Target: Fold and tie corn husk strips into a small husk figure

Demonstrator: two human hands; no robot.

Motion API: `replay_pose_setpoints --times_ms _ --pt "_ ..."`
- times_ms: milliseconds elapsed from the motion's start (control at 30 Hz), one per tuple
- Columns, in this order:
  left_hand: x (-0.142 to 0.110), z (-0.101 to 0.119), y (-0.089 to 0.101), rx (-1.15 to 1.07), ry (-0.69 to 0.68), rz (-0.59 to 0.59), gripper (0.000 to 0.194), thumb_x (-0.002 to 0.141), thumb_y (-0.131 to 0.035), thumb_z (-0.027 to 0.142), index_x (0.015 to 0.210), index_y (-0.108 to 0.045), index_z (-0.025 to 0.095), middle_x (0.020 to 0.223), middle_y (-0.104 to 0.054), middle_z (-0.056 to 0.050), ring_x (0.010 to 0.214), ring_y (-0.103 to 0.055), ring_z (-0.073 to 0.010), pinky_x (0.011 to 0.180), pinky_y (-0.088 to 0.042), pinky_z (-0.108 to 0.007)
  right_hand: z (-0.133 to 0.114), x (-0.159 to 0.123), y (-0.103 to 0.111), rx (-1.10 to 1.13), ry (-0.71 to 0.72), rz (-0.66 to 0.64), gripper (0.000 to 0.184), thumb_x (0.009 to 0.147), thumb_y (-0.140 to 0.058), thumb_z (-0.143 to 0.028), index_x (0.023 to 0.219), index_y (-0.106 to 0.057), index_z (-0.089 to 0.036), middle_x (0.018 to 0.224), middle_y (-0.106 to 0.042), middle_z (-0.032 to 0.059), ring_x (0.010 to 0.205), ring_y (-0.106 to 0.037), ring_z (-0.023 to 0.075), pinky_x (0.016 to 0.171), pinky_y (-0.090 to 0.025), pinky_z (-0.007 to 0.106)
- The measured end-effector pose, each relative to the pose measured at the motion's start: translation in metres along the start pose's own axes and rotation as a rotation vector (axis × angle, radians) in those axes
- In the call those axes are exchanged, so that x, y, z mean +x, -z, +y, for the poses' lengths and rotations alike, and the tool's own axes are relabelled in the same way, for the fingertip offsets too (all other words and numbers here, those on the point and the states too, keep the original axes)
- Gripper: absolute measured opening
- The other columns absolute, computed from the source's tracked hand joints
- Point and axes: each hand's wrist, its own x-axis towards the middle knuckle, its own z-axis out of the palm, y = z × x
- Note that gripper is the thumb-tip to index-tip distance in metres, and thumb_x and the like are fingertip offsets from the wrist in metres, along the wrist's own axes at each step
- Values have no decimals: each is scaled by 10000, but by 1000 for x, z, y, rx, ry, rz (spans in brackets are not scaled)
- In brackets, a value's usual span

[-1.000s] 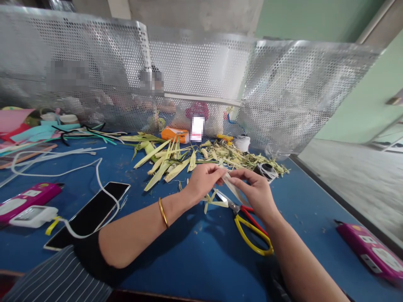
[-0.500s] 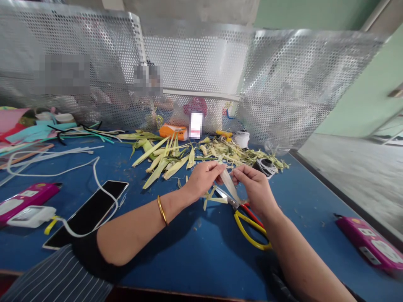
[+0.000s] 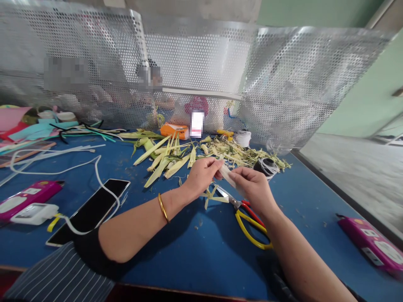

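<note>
Between my hands stretches a pale strip of corn husk (image 3: 227, 173). My left hand (image 3: 203, 174), with a gold bangle on its wrist, pinches the strip's upper end. Lower down, the thumb and fingers of my right hand (image 3: 253, 184) are closed on the same strip, hiding its far end. Under the hands lie scissors (image 3: 250, 222) with red and yellow handles, blades pointing up and left. A small knotted piece of husk (image 3: 209, 196) rests by the blade tips. Further back is a spread of larger corn husks (image 3: 163, 161).
A heap of husk scraps (image 3: 236, 151) and a black spool of white thread (image 3: 266, 167) sit beyond my right hand. At left are a phone (image 3: 91, 209), a white cable (image 3: 98, 176) and a magenta device (image 3: 31, 195); another magenta device (image 3: 373, 243) is at right. Perforated screens (image 3: 195, 54) stand behind.
My right hand let its fingers part from the strip's edge half a second ago and now grips it again, nearer my left hand. My left hand keeps its pinch.
</note>
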Motion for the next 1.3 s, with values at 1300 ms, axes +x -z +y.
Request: replay_pose_setpoints --times_ms 1300 --pt "13 -10 10 7 30 101 335 849 -554 439 649 -583 172 578 -614 -3 525 -571 -105 497 -395 -213 4 7 11 -154 89 114 231 755 -623 -380 632 -646 -185 642 -620 15 652 -527 158 625 -397 291"
